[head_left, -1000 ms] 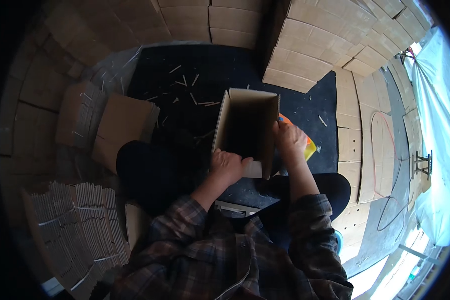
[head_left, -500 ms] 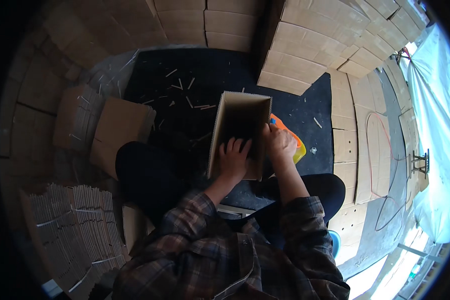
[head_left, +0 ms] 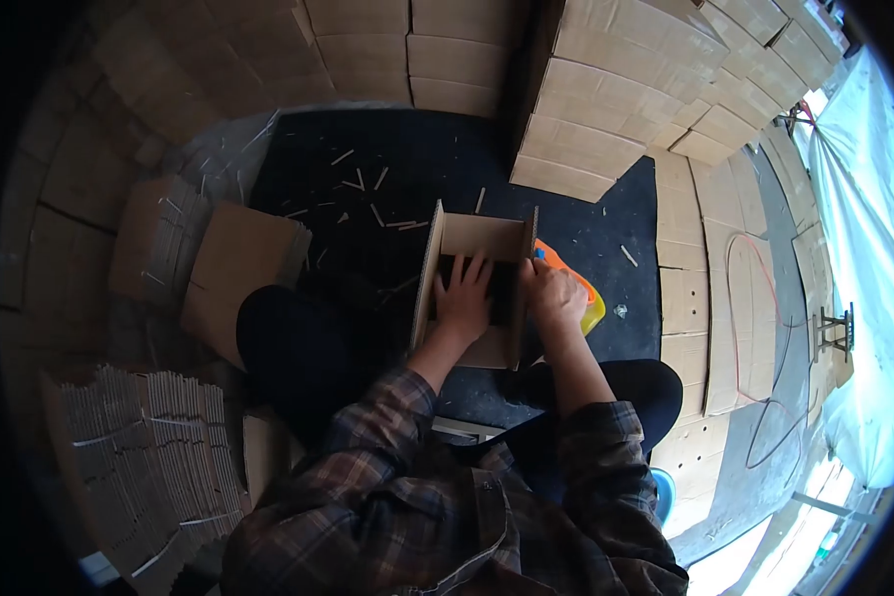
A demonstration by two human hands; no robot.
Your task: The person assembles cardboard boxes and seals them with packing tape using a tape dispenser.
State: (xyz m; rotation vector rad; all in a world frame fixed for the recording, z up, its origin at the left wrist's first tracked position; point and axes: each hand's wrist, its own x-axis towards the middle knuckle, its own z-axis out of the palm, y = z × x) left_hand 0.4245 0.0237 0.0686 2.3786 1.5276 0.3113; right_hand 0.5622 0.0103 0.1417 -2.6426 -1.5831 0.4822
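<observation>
An open-topped cardboard box (head_left: 479,233) stands between my knees, with its long side walls upright. The short panels at its far and near ends slope inward. My left hand (head_left: 464,298) reaches into the box, fingers spread toward the far end. At the top edge of the right wall, my right hand (head_left: 554,293) is closed, its fingers wrapped over the cardboard. Behind that hand, an orange and yellow object (head_left: 588,298) with a small blue part shows just outside the box. Much of the box's inside is dark and hidden by my left hand.
Flattened cardboard bundles (head_left: 154,437) are stacked at my left, with more folded cartons (head_left: 238,263) beyond. Tall carton stacks (head_left: 591,109) rise ahead. Scattered strips (head_left: 379,216) lie on the black floor mat (head_left: 308,139). A red cable (head_left: 733,288) runs across cardboard at right.
The box's short end panels now slope inward, and its far end looks lower. My left hand has moved forward a little with fingers spread; my right hand stays at the right wall.
</observation>
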